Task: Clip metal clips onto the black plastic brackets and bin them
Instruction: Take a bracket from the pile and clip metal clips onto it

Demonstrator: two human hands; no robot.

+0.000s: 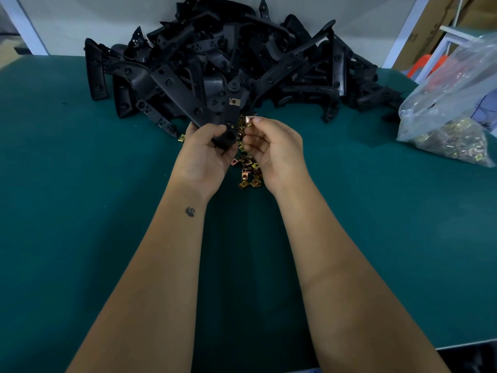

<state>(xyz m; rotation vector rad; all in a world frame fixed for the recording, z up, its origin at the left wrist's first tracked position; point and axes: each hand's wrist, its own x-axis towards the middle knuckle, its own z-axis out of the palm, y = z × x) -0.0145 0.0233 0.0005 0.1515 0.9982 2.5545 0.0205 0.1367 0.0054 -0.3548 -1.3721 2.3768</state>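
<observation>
While your left hand (205, 149) grips the stiff, light bracket (230, 117) low, right hand (271, 146) pinches a small slippery clip (249, 120) w/ fingertips; hold its edges.

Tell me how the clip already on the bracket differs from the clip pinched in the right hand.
The fitted clip sits clamped on the upper edge of the held bracket, which the left hand grips; the loose clip is free of the bracket, pinched in the right hand. The fitted clip looks dull brass and shadowed; the loose clip looks coppery and brighter. The loose clip sits lower, beside the bracket. Both are small squarish metal pieces with a centre hole.
</observation>
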